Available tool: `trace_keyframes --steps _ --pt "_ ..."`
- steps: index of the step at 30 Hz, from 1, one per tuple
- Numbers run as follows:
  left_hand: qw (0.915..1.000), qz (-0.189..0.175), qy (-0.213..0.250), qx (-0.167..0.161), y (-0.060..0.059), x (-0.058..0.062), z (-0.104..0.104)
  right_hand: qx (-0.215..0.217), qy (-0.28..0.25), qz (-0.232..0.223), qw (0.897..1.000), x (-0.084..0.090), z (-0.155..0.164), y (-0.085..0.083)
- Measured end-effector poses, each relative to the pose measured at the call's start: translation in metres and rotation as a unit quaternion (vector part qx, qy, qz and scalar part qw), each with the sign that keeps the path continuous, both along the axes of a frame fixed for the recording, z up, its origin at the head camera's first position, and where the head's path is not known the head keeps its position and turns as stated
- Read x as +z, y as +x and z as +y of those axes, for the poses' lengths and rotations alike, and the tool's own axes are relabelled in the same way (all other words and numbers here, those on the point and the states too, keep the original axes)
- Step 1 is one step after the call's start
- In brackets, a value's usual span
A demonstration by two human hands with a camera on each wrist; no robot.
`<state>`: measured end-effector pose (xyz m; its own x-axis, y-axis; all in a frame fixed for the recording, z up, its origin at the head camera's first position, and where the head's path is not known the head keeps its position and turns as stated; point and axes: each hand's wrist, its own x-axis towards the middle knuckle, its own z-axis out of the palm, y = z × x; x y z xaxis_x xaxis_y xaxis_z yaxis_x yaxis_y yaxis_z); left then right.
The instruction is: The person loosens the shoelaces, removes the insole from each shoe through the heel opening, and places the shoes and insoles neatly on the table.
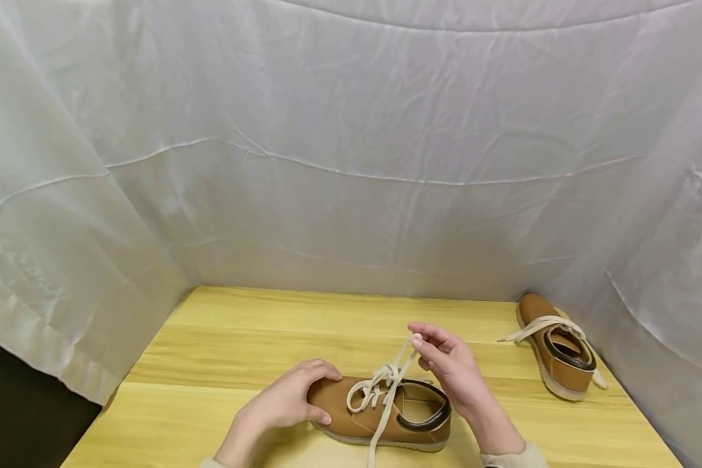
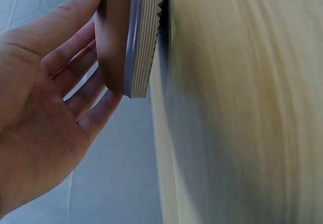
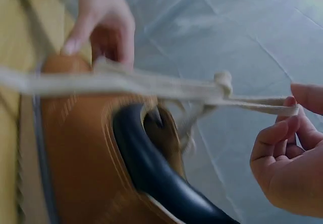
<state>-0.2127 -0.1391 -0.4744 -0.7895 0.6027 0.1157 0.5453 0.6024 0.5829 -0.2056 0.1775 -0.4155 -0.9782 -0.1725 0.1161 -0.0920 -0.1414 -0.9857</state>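
A brown shoe (image 1: 351,426) with a dark collar lies sole down on the wooden table, toe to the left. My left hand (image 1: 295,396) grips it round the toe, thumb on the near side and fingers over the far side. In the left wrist view, the toe (image 2: 112,47) sits between thumb and fingers. My right hand (image 1: 450,364) pinches a cream shoelace (image 1: 406,351) between thumb and fingertips, drawn up in a narrow loop above the tongue. Another loop lies over the toe side, and a loose end hangs down the near side. The right wrist view shows the pinched loop (image 3: 262,104) pulled taut.
A second brown shoe (image 1: 567,370) with cream laces stands at the right end of the table (image 1: 257,325), toe pointing away. Pale grey cloth (image 1: 351,214) hangs behind the table and along both sides.
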Motion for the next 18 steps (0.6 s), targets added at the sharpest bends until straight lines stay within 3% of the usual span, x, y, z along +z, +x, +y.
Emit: trace_keyframes --steps 3,6,9,14,16,18 --pt "1.0 0.004 -0.002 -0.002 -0.001 0.001 0.001 -0.023 0.101 0.031 0.994 0.006 0.003 -0.003" --pt "1.0 0.007 -0.003 -0.004 -0.001 0.002 0.001 -0.004 0.194 0.068 0.979 0.013 0.01 -0.007" --pt "1.0 0.004 -0.002 -0.004 0.0 0.002 0.001 0.029 0.279 0.121 0.952 0.018 0.018 -0.011" --pt "1.0 0.003 -0.003 0.0 0.0 0.003 0.001 0.062 0.389 0.21 0.895 0.023 0.027 -0.017" --pt "1.0 0.003 -0.003 0.002 0.001 0.003 0.001 0.066 0.411 0.225 0.881 0.024 0.029 -0.018" --pt "1.0 0.002 -0.003 0.004 0.002 0.003 0.001 0.066 0.42 0.229 0.876 0.025 0.03 -0.019"
